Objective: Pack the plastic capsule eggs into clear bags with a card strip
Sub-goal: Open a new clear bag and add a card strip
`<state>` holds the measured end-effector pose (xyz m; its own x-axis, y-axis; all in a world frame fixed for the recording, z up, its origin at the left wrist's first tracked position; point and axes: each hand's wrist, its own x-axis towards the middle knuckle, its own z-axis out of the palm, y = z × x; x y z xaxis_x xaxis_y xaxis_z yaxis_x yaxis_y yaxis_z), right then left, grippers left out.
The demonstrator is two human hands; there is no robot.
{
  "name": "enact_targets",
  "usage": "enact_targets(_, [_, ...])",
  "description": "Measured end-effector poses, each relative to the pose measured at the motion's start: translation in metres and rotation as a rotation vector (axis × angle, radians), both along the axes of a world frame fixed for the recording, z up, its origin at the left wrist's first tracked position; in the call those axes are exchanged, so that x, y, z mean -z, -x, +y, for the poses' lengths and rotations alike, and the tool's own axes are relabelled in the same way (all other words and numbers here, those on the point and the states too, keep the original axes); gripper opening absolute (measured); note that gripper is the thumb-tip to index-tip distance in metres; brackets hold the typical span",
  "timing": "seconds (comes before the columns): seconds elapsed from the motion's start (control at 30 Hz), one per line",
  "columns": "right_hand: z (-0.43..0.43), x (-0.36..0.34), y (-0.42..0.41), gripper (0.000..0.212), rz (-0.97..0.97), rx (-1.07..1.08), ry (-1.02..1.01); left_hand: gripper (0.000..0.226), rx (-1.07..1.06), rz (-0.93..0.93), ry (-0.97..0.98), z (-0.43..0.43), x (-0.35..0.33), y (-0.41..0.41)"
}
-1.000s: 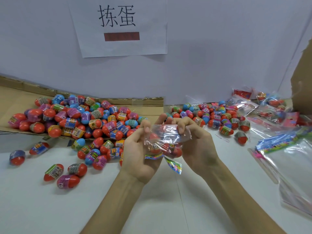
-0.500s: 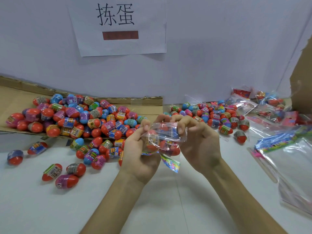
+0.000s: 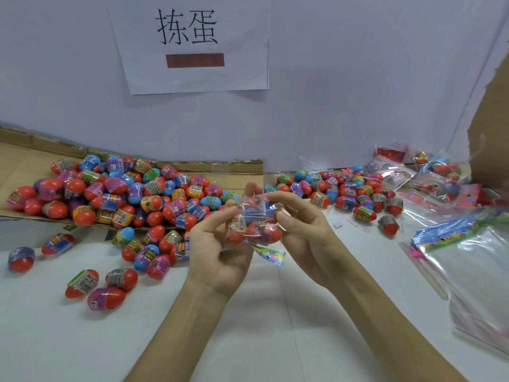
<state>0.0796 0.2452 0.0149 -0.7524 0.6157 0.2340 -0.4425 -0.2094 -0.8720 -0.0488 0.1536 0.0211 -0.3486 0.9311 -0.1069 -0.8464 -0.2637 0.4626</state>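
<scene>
A small clear bag (image 3: pixel 254 221) holding several red-bottomed capsule eggs hangs above the white table, between both hands. My left hand (image 3: pixel 220 252) cradles it from the left, fingers curled round its side. My right hand (image 3: pixel 303 232) pinches its top right edge. A colourful card strip (image 3: pixel 268 253) sticks out under the bag. A big heap of loose eggs (image 3: pixel 124 194) lies on flattened cardboard at the left. A smaller heap of eggs (image 3: pixel 347 191) sits at the back right.
A stack of empty clear bags with colourful card strips (image 3: pixel 468 252) lies at the right edge. Filled bags (image 3: pixel 429 175) pile up at the back right beside a cardboard wall (image 3: pixel 493 128). A few stray eggs (image 3: pixel 96 285) lie on the table (image 3: pixel 248 340) at front left.
Both hands have kept working the bag's top: the right fingers have slid along the upper edge, and the bag has turned slightly between the hands.
</scene>
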Motion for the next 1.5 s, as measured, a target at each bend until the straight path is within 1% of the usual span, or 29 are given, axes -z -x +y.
enact_targets(0.07, [0.001,-0.001,-0.002,0.034,0.053,-0.062,0.009,0.022,-0.001,-0.001,0.001,0.0,-0.001,0.001])
enact_targets(0.1, [0.001,-0.002,-0.002,0.037,0.04,-0.055,-0.004,0.023,-0.003,0.01,0.005,0.0,0.0,0.002])
enact_targets(0.13, [0.001,-0.002,-0.002,0.043,-0.021,0.005,-0.036,0.024,-0.009,0.039,0.017,0.0,-0.001,0.003])
enact_targets(0.17, [0.003,-0.001,-0.001,0.053,-0.132,0.143,-0.111,0.025,-0.017,0.089,0.034,0.001,-0.002,0.002])
enact_targets(0.2, [0.002,-0.001,-0.002,0.063,-0.253,0.346,-0.235,0.026,-0.03,0.142,0.051,0.002,-0.003,0.002])
enact_targets(0.23, [-0.001,-0.003,-0.003,0.071,-0.328,0.543,-0.395,0.027,-0.04,0.184,0.062,0.003,-0.003,0.001])
enact_targets(0.27, [-0.004,-0.005,-0.005,0.075,-0.327,0.655,-0.575,0.024,-0.042,0.208,0.067,0.004,-0.003,0.0])
enact_targets(0.3, [-0.007,-0.005,-0.006,0.076,-0.302,0.656,-0.756,0.017,-0.036,0.215,0.071,0.005,-0.003,-0.001])
enact_targets(0.37, [-0.015,-0.002,-0.005,0.074,-0.333,0.481,-1.03,0.01,-0.027,0.19,0.084,0.006,0.0,-0.001])
enact_targets(0.4, [-0.018,0.002,-0.002,0.075,-0.399,0.39,-1.131,0.015,-0.03,0.179,0.102,0.006,-0.001,0.0])
enact_targets(0.47, [-0.02,0.01,0.003,0.077,-0.51,0.305,-1.215,0.044,-0.034,0.172,0.142,0.005,-0.002,0.004])
enact_targets(0.53, [-0.019,0.014,0.005,0.071,-0.514,0.307,-1.13,0.058,0.004,0.112,0.165,0.003,-0.005,0.006])
enact_targets(0.6, [-0.015,0.015,0.006,0.06,-0.44,0.344,-1.008,0.06,0.016,0.058,0.175,0.002,-0.006,0.007])
enact_targets(0.63, [-0.014,0.015,0.006,0.056,-0.397,0.39,-0.989,0.058,0.02,0.03,0.167,0.002,-0.006,0.007])
enact_targets(0.7, [-0.012,0.018,0.007,0.049,-0.328,0.527,-1.041,0.059,0.027,0.002,0.132,0.003,-0.006,0.007])
enact_targets(0.8, [-0.014,0.019,0.01,0.042,-0.207,0.712,-1.095,0.072,0.016,-0.02,0.081,0.004,-0.007,0.007])
enact_targets(0.87, [-0.014,0.019,0.012,0.04,-0.149,0.784,-1.107,0.066,0.022,-0.028,0.07,0.003,-0.007,0.007])
enact_targets(0.93, [-0.012,0.018,0.008,0.043,-0.141,0.771,-1.111,0.049,0.034,-0.04,0.033,0.002,-0.007,0.01])
enact_targets(0.97, [-0.009,0.017,0.006,0.049,-0.169,0.724,-1.109,0.04,0.033,-0.059,0.008,0.002,-0.005,0.013])
enact_targets(1.0, [-0.005,0.016,0.002,0.056,-0.215,0.666,-1.109,0.036,0.021,-0.079,-0.006,0.002,-0.005,0.016])
enact_targets(1.07, [0.001,0.017,-0.001,0.063,-0.293,0.606,-1.121,0.045,-0.006,-0.108,-0.02,0.001,-0.004,0.02])
enact_targets(1.13, [0.004,0.018,-0.001,0.06,-0.313,0.628,-1.138,0.045,0.028,-0.128,-0.022,0.003,-0.002,0.018])
enact_targets(1.17, [0.004,0.019,-0.001,0.057,-0.314,0.637,-1.14,0.039,0.05,-0.102,0.005,0.004,0.0,0.016])
enact_targets(1.2, [0.004,0.019,0.0,0.052,-0.311,0.648,-1.128,0.035,0.068,-0.032,0.055,0.005,0.001,0.013])
enact_targets(1.27, [0.003,0.017,0.0,0.034,-0.299,0.674,-1.031,0.044,0.056,0.219,0.179,0.008,0.005,0.012])
enact_targets(1.33, [0.003,0.012,-0.002,0.021,-0.312,0.663,-0.816,0.055,0.011,0.459,0.224,0.013,0.004,0.012])
enact_targets(1.4, [0.003,0.005,-0.003,0.008,-0.311,0.616,-0.596,0.06,-0.002,0.635,0.207,0.014,0.002,0.01])
enact_targets(1.43, [0.003,0.001,-0.004,0.006,-0.311,0.592,-0.506,0.059,-0.007,0.706,0.196,0.014,0.002,0.009])
enact_targets(1.5, [0.003,-0.004,-0.005,0.019,-0.341,0.535,-0.326,0.045,-0.047,0.803,0.195,0.015,0.006,0.007])
